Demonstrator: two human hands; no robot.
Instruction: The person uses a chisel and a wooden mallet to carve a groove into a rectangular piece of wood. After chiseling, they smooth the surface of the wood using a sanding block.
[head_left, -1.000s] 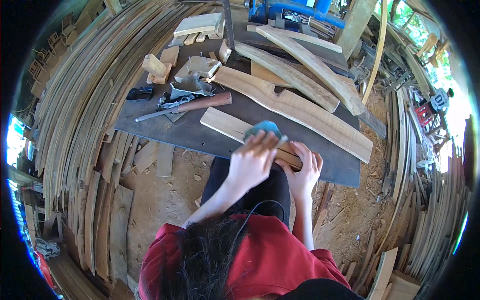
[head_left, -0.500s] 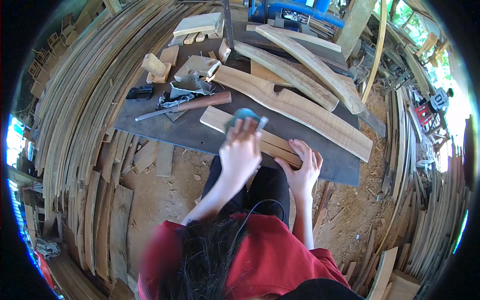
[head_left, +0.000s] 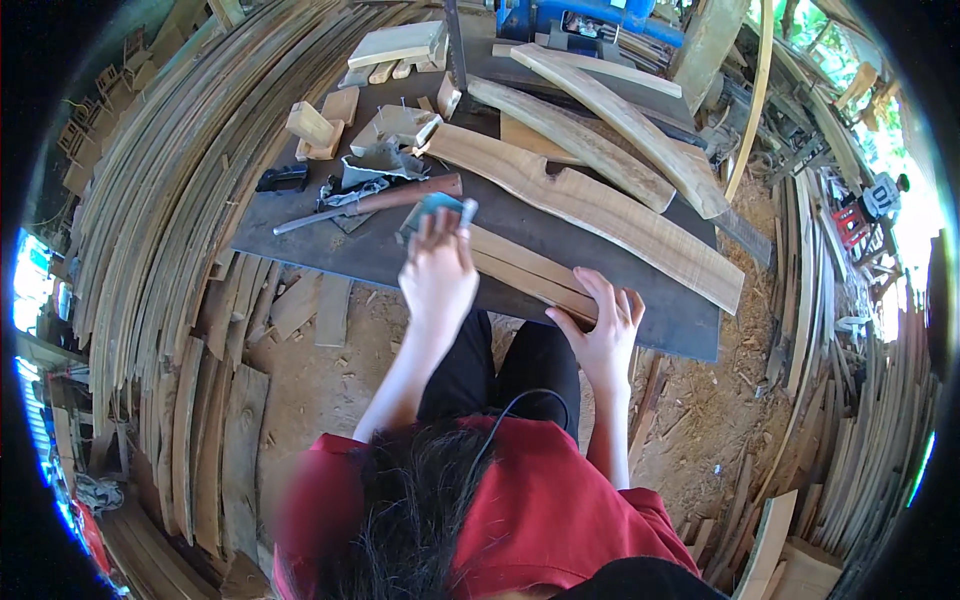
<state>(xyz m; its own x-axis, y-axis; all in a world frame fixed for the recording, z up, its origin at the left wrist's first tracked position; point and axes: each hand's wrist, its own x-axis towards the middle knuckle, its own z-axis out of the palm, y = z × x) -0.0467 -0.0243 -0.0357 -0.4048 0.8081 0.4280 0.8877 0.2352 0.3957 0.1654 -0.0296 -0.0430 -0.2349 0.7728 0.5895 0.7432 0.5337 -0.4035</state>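
In the head view, a teal pad [head_left: 437, 208] is pressed onto the left end of a plank [head_left: 520, 270] by the left hand [head_left: 437, 270], its grip closed on the pad. The plank, lying on the dark tabletop [head_left: 300, 240], is pinned flat near its right end by the open right hand [head_left: 605, 335]. A hammer [head_left: 385, 200] lies just beyond the pad.

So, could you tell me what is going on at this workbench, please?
A person in a red shirt is rubbing a teal sanding pad along a narrow wooden plank on a dark worktop. The left hand presses the pad at the plank's far end, while the right hand lies flat on the near end. Curved wooden boards, offcuts and a hammer lie further back.
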